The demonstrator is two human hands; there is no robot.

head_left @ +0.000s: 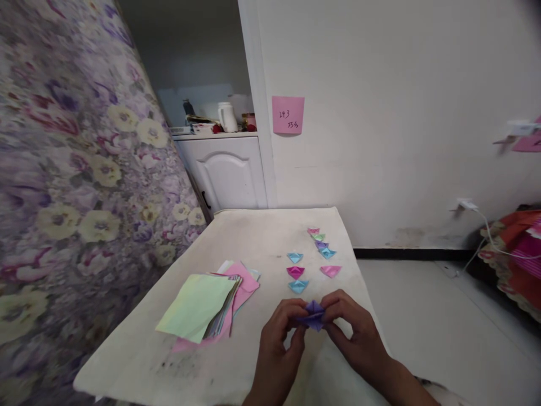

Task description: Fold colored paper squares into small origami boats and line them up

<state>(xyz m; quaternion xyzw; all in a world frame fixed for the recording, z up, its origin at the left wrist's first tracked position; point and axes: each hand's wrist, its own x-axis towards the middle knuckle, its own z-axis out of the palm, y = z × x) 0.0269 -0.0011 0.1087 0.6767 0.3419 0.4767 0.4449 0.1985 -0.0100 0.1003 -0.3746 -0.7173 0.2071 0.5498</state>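
A small folded purple paper piece (314,314) is pinched between both hands just above the near part of the pale table (253,237). My left hand (279,338) grips its left side with closed fingers. My right hand (353,330) grips its right side the same way. Just beyond my hands lie several finished folded paper shapes (315,256) in blue, magenta, pink, green and purple, set in two short rows. To the left sits a stack of coloured paper sheets (203,304) with a light green sheet on top.
A floral fabric surface (76,186) rises along the table's left side. A pink sticky note (288,114) hangs on the white wall. A white cabinet (224,169) stands behind. At right, a wall socket with cable (467,206) and colourful bedding (515,254).
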